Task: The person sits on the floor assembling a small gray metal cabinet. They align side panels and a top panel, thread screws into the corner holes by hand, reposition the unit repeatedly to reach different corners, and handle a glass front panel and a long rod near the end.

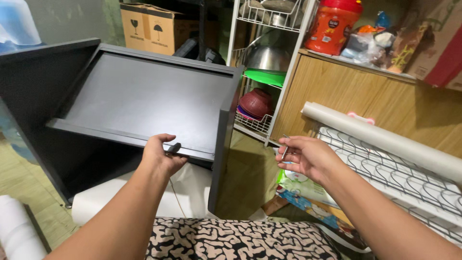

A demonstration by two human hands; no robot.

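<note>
Nearest the camera, a black-and-cream patterned cloth (231, 240) lies under both forearms.

Left hand (161, 156): clenched around a black tool handle (173, 148), thumb on top, knuckles against the front edge of a black shelf board (134, 103). What kind of tool it is cannot be told; only the handle end shows beside the fingers. The shelf board belongs to a black cabinet (224, 144) lying on its side, open face toward the person; its upright side panel stands just right of this hand.

Below the left hand, a white roll (120, 197) rests under the cabinet. A 2nd white roll (17, 231) lies at the far lower left.

Right hand (308, 156): grasping a small metal screw (285, 150) pinched between thumb and fingertips, held in the air, well apart from the cabinet. Under this hand, a colourful flat packet (308, 192) lies on the floor. To its right, a white wire rack (385, 168) and a long white paper roll (385, 139) lean along a wooden cupboard (346, 96).

Beyond both hands: a white wire shelf (260, 72) holding a metal bowl (267, 58), a green tray (264, 77) and a red basket (256, 102). On the cupboard top, a red jar (333, 26). Farthest back, a cardboard box (149, 29).
</note>
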